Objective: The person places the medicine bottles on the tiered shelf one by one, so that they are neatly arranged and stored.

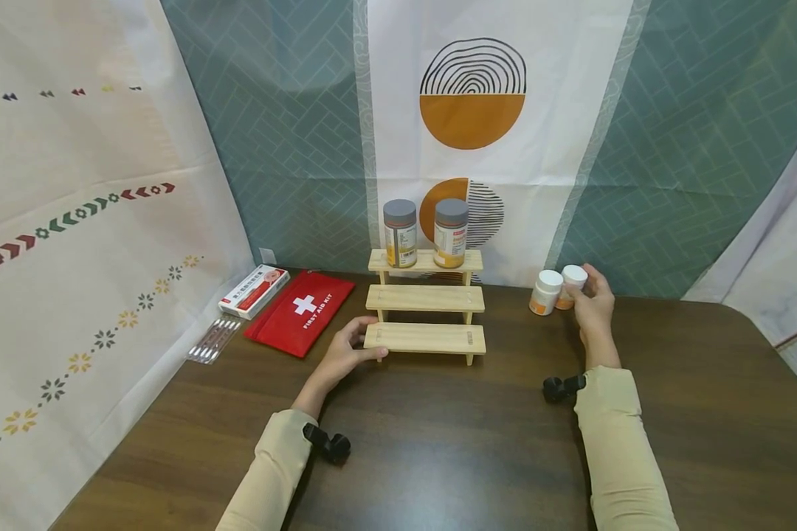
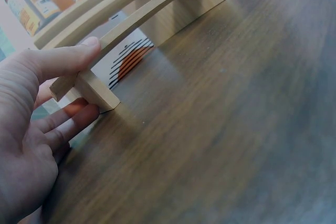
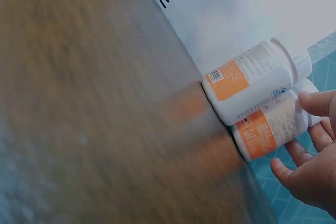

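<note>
In the head view, toward eight o'clock, the red pouch [image 1: 284,318] reads "FIRST AID KIT" beside a white cross [image 1: 304,304].

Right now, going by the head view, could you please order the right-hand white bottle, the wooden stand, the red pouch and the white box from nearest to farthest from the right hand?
From the right hand:
1. White bottle, at its fingers
2. Wooden stand, in the middle
3. Red pouch, left of the stand
4. White box, farthest left
</note>
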`<state>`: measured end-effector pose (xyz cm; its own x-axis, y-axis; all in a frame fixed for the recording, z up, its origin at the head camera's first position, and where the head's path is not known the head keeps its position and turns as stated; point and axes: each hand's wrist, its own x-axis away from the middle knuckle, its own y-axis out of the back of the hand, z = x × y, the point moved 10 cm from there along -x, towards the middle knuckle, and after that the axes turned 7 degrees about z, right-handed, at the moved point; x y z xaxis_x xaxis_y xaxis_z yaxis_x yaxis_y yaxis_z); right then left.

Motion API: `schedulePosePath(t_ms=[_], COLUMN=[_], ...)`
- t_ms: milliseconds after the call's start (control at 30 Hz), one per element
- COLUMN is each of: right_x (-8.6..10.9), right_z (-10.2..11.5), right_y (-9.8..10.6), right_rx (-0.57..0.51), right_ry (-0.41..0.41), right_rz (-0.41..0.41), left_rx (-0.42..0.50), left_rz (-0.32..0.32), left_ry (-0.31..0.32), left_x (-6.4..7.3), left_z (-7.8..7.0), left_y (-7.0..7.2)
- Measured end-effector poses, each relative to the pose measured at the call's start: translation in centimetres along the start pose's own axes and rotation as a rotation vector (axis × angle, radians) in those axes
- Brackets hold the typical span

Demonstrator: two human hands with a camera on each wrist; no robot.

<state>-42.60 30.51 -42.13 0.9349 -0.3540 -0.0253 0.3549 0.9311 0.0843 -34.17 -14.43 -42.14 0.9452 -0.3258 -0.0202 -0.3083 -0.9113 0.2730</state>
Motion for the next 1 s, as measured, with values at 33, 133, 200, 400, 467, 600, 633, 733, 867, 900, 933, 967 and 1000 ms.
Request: schedulePosePath(t_ms=[33,133,200,400,467,600,633,733,867,900,933,967,1000], right_x=[0.0,-0.1,0.0,0.3,0.5,0.8,0.9,1.2,1.5,1.6,1.7,1.9,2.0], right_z=[0.0,0.0,0.0,0.1,0.5,1.5,1.8,2.5,3.8,4.1,4.5,4.8,5.2], right_y=[0.1,0.3,0.5,1.1,1.5,2.2,2.4,2.9,3.4,3.4,3.5,3.5,3.5], right_rx=[-0.007,-0.037,-0.060,-0.093,-0.107,-0.156,-0.175,-0.226,-0.301,-0.317,-0.323,-0.337,-0.345], right_ry=[-0.005,-0.007,-0.011,-0.038,-0.037,-0.032,-0.031,-0.019,0.012,0.018,0.025,0.031,0.041], right_rz=[-0.006,-0.019,-0.028,-0.050,-0.060,-0.080,-0.085,-0.095,-0.108,-0.110,-0.112,-0.115,-0.118], left_rx=[0.001,0.002,0.001,0.010,0.013,0.014,0.011,0.005,0.008,0.008,0.009,0.010,0.009], left_rz=[0.001,-0.002,-0.002,0.009,0.009,0.002,0.003,0.007,0.005,0.003,0.002,0.002,0.001], left_ry=[-0.001,-0.004,-0.005,-0.003,-0.009,-0.015,-0.013,-0.011,-0.015,-0.014,-0.013,-0.012,-0.010], left_x=[0.0,-0.1,0.0,0.1,0.1,0.0,0.0,0.0,0.0,0.0,0.0,0.0,0.0], left_z=[0.0,-0.2,-0.2,0.1,0.1,0.0,0.0,0.0,0.0,0.0,0.0,0.0,0.0], left_y=[0.0,0.0,0.0,-0.2,-0.2,-0.1,-0.1,-0.2,-0.2,-0.2,-0.1,-0.1,-0.1])
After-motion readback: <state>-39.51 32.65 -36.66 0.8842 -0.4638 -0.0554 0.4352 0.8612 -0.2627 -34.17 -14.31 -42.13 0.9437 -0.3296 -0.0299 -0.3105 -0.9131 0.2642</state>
